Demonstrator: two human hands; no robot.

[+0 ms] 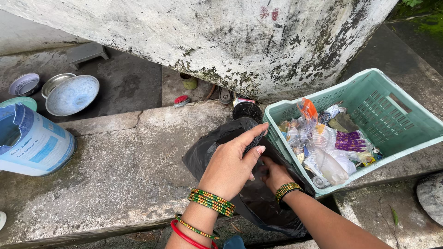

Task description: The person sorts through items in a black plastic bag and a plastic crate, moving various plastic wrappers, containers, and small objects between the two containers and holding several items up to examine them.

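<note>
Beside the green crate (406, 138) of plastic wrappers (323, 143), both hands' grips closed on a black bag (267, 203): left hand (230, 166), right hand (275, 175)

Soft overcast daylight, faint shadows, sharp focus, slight wide-angle bending at edges

Bag (217, 152) left of crate (392, 99), bucket (32, 143) far left.

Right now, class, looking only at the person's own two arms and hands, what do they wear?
Both arms are bare, with no sleeves or gloves. The left hand has a stack of thin green and gold bangles at the wrist, then another green and gold bangle and a plain red one further up the forearm. The right hand has a smaller stack of green and gold bangles.
</note>
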